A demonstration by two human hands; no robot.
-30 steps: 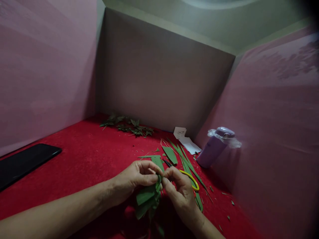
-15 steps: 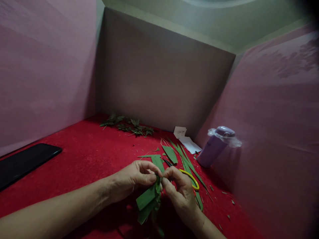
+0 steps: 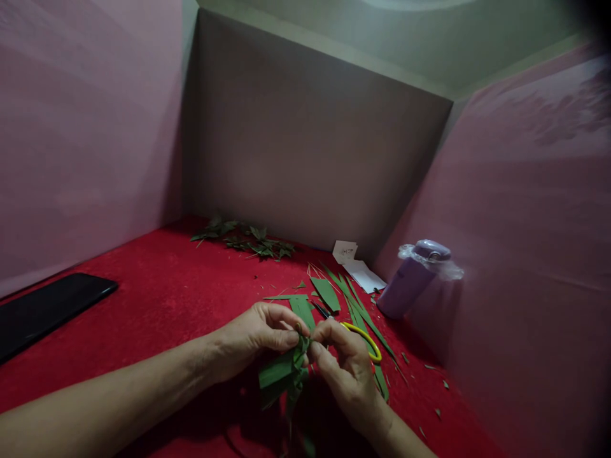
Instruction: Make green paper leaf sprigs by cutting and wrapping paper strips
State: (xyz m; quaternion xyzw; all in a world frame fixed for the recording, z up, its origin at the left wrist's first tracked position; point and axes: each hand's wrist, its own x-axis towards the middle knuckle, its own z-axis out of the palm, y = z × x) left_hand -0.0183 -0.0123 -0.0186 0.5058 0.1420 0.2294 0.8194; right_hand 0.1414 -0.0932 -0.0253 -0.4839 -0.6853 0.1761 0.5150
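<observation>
Low over the red-covered bench [image 3: 191, 280], the left hand [image 3: 267, 334] pinches a bundle of folded green leaf blades [image 3: 279, 374] between thumb and fingers. The right hand [image 3: 348, 369] closes thumb and forefinger on the bundle's upper end, and the blades hang below. Just beyond the right hand lie yellow-handled scissors [image 3: 377, 357], partly hidden, among long leaf strips [image 3: 367, 312] and a broad cut leaf piece [image 3: 325, 294]. A black smartphone [image 3: 57, 312] lies far left. Farther off are a lilac tumbler [image 3: 405, 283], white paper [image 3: 366, 277] and leafy sprigs [image 3: 260, 245].
</observation>
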